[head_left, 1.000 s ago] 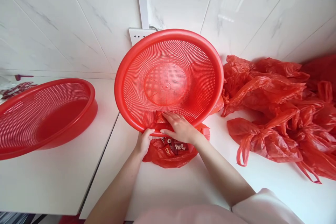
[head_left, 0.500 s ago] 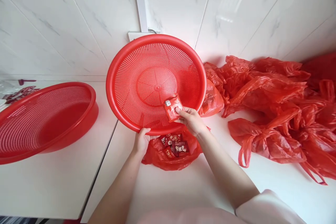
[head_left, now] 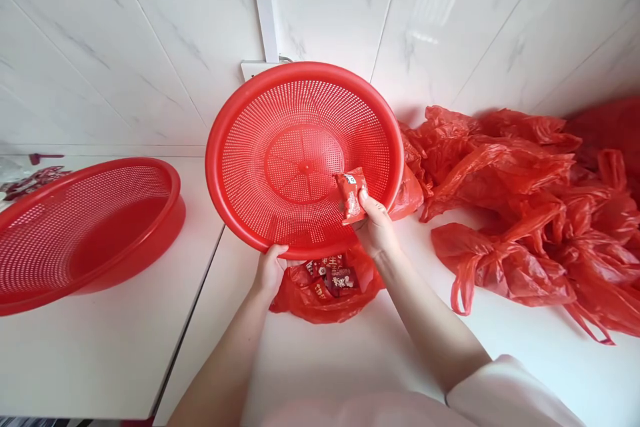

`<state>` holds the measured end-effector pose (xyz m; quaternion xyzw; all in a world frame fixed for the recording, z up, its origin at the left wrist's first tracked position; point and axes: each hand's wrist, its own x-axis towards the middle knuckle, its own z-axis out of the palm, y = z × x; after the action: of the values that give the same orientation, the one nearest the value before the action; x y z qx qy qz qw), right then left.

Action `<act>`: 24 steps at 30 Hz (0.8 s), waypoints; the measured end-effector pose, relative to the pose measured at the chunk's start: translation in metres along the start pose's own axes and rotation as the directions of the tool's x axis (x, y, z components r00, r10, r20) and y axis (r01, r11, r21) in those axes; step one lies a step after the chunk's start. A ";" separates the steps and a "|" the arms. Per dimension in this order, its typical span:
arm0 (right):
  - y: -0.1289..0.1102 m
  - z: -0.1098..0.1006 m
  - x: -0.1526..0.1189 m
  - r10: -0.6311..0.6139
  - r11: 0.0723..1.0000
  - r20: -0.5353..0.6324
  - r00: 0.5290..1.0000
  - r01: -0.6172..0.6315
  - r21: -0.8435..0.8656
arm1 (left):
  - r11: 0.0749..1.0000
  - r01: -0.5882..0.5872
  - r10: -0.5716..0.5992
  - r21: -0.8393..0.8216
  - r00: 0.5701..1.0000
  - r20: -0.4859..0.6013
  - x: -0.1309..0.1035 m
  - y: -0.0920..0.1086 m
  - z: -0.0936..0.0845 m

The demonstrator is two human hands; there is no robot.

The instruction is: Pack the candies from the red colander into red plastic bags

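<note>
Center frame: right hand pinches red packet, thumb on its lower right side, packet sticking out upper left of grip, in front of tilted red basket. Left hand grips basket's lower rim, thumb on top; its fingers hidden underneath. Lower center: open red bag with packets, partly covered by basket. Second basket cut off at left edge.
</note>
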<state>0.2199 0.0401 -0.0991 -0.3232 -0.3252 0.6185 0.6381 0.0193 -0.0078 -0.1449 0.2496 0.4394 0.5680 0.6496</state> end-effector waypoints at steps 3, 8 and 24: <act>-0.002 0.001 -0.002 -0.023 0.998 0.015 1.000 0.024 -0.062 | 1.000 0.005 -0.005 -0.003 1.000 0.010 -0.001 0.000 0.000; -0.005 0.008 -0.006 -0.048 0.997 0.021 0.999 0.049 -0.058 | 1.000 0.015 -0.015 0.011 1.000 0.012 0.000 -0.001 -0.001; -0.003 0.011 -0.011 -0.057 0.998 0.191 0.980 0.056 0.010 | 0.999 0.000 -0.001 0.041 1.000 0.005 0.002 -0.005 -0.005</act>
<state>0.2127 0.0296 -0.0906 -0.2516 -0.3928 0.6291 0.6218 0.0173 -0.0078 -0.1519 0.2641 0.4495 0.5582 0.6455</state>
